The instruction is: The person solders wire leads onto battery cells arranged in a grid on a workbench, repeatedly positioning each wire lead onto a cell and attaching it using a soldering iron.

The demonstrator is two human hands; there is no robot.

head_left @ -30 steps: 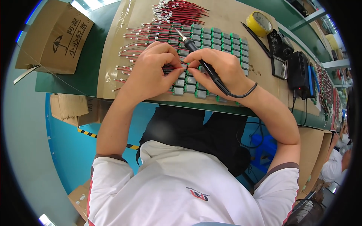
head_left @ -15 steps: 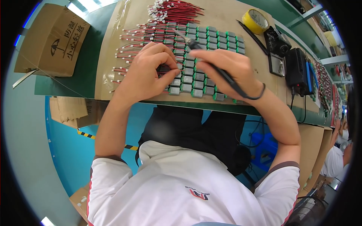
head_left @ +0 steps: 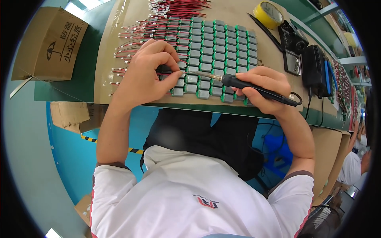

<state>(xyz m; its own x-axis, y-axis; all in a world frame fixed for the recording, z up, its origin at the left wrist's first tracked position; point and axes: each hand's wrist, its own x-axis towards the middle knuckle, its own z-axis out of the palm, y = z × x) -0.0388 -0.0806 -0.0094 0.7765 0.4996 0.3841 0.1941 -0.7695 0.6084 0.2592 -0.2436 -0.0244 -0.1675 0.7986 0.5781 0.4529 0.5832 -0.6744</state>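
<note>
My right hand is closed around the black handle of a soldering iron. The iron lies nearly level, its metal tip pointing left, just short of my left fingertips. With thumb and forefinger pinched, my left hand holds a thin red lead wire over the near left part of a block of small grey battery cells with green edges, laid out in rows. Red and black wires with white plugs run off the left-hand cells. My left palm and fingers hide some of those wires.
A pile of loose red wires lies at the far side. On the right are yellow tape, black tweezers, a soldering stand and a black power unit. A carton stands left. Other people sit far right.
My right hand has drawn back toward me and right, and the iron's tip has swung down from the far rows to beside my left fingertips. My left hand keeps its pinch.
</note>
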